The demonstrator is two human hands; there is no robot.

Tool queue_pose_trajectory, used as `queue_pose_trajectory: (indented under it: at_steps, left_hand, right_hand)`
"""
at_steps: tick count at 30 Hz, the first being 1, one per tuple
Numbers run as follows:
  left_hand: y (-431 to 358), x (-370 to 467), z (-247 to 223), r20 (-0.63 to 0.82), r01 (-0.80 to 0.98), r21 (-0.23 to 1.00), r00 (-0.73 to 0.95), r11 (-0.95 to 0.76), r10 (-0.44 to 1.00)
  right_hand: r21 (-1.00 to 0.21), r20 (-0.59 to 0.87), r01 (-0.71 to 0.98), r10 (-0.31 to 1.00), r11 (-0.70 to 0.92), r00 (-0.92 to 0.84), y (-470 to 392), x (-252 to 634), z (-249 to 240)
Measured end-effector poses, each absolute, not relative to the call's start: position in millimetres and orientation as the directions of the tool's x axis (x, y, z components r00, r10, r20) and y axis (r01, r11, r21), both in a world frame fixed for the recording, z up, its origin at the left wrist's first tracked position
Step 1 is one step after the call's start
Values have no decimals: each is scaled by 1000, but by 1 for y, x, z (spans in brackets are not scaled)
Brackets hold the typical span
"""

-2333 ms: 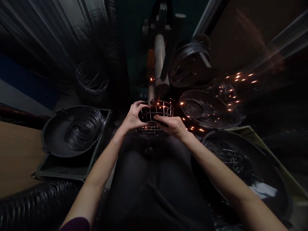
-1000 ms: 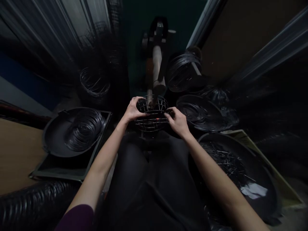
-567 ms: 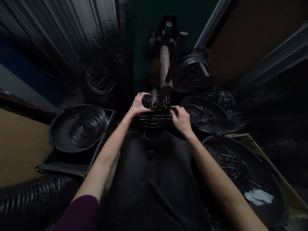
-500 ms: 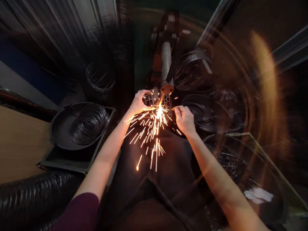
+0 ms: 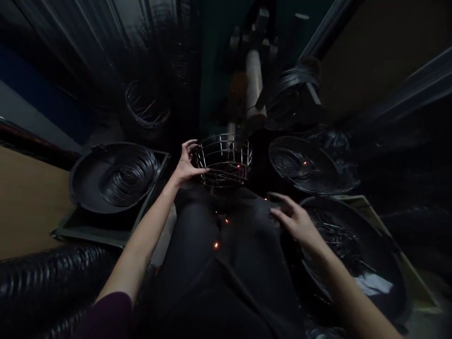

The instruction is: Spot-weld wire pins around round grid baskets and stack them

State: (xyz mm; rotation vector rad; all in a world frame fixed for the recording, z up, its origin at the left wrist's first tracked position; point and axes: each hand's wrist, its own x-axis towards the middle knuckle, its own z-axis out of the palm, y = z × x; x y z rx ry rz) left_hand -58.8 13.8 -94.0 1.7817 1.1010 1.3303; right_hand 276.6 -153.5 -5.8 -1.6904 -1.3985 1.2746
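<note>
A round wire basket (image 5: 226, 176) is under the grey cylindrical arm of a machine (image 5: 254, 80). My left hand (image 5: 188, 165) grips its left side, thumb at the lower front and fingers at the upper rim. To the right and nearer my body, my right hand (image 5: 291, 219) is off the basket, with thumb and forefinger apart. Something small and dark may be between those fingertips, too blurred to make out. A few orange sparks glow around the basket and over my dark-clad lap (image 5: 226, 282).
At left, a dark pan (image 5: 84, 188) holds wire rings (image 5: 132, 176). On the right are another pan with rings (image 5: 321, 165) and a large pan (image 5: 388, 263) with short wire pieces and something white. A ribbed black hose (image 5: 52, 278) lies lower left.
The bright spark shower has died down to a few glowing specks, and the scene is darker. My right hand has moved away from the basket, down and to the right.
</note>
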Motion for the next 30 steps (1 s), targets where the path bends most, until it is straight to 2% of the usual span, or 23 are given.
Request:
queue_pose_trajectory:
  at_steps: [3, 6, 9, 13, 18, 22, 24, 26, 28, 30]
  left_hand:
    - [-7, -66, -66, 507, 335, 767, 207, -548, 837]
    - [-21, -62, -43, 538, 458, 652, 282, -604, 794]
    - [-26, -51, -28, 485, 570, 578, 335, -584, 808]
    - [-25, -43, -25, 453, 600, 572, 338, -559, 825]
    - [-28, -37, -35, 424, 563, 614, 356, -554, 832]
    - [-32, -24, -35, 433, 549, 595, 398, -588, 809]
    - [-32, -18, -33, 452, 535, 579, 416, -615, 789]
    - [-30, -14, -30, 470, 526, 567, 426, -634, 773]
    - [-27, -12, -29, 476, 524, 562, 427, -639, 769]
    - [-25, -10, -28, 465, 525, 568, 431, -634, 773]
  right_hand:
    - [-904, -290, 367, 945, -219, -149, -131, 246, 29]
    - [-897, -374, 361, 873, -254, -315, -97, 213, 48]
    - [-888, -388, 373, 873, -268, -296, -67, 191, 49]
    - [-897, -335, 396, 887, -196, -318, -61, 183, 52]
    - [-910, -380, 323, 834, -260, -400, -83, 194, 63]
    - [-869, -415, 421, 848, -262, -330, -73, 201, 52]
    - [-839, -351, 512, 903, -186, -248, -64, 202, 42]
    - [-755, -174, 656, 962, 8, -213, -60, 202, 34]
    - [-545, 1, 803, 959, 239, -285, -62, 201, 28]
    - [-299, 55, 873, 920, 385, -387, -68, 199, 26]
